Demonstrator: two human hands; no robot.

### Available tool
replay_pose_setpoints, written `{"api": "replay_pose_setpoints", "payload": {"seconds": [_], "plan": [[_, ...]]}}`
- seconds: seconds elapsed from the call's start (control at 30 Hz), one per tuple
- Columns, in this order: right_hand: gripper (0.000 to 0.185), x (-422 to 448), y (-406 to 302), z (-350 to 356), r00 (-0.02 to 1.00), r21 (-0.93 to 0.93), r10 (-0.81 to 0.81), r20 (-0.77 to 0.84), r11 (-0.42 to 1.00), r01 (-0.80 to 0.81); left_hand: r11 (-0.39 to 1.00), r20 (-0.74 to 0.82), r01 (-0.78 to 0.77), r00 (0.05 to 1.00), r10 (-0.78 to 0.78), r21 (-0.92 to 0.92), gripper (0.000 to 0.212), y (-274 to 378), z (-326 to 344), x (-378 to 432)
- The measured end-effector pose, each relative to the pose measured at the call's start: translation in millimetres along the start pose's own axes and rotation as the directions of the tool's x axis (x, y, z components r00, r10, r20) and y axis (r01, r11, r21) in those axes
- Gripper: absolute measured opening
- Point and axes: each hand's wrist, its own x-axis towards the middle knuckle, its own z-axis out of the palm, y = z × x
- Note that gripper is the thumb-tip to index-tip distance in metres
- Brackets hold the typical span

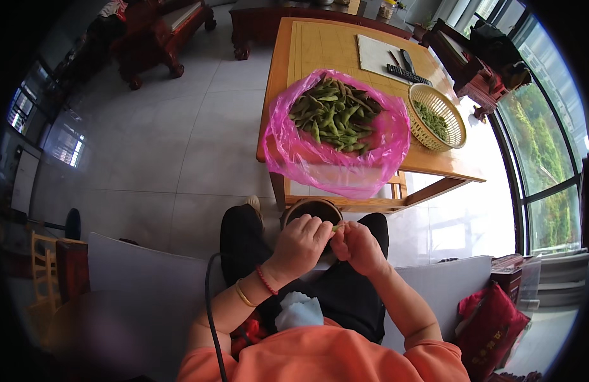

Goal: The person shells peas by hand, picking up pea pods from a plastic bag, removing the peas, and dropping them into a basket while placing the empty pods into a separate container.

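Note:
Between my two hands is a green soybean pod (336, 228), mostly covered by fingers. My left hand (304, 241) is closed around it, and my right hand (359, 243) pinches its other end. Beneath them, between my knees, stands a dark round bin (309, 210), partly hidden by my hands. On the table edge ahead lies an open pink plastic bag (394, 138) holding a heap of soybean pods (339, 112). To its right, a yellow plastic basket (454, 122) contains shelled green beans (430, 119).
The wooden table (318, 45) also carries a white board or sheet (371, 55), a black remote control (408, 75) and another dark slim object (407, 61). A red cushion (492, 329) lies at right on the grey seat (433, 286). A black cable (210, 305) runs past my left arm.

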Motion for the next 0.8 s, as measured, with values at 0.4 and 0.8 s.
{"api": "replay_pose_setpoints", "payload": {"seconds": [0.4,0.8], "plan": [[0.019,-3,11,4,0.999,0.050,-0.046,0.025,0.998,0.044,0.994,0.051,-0.108,0.993,0.108,0.011,0.017,-2,4,-6],[0.014,-6,21,9,0.980,-0.156,-0.184,-0.076,0.973,0.171,0.994,0.111,-0.083,0.990,0.090,-0.066,0.014,-4,4,-12]]}}
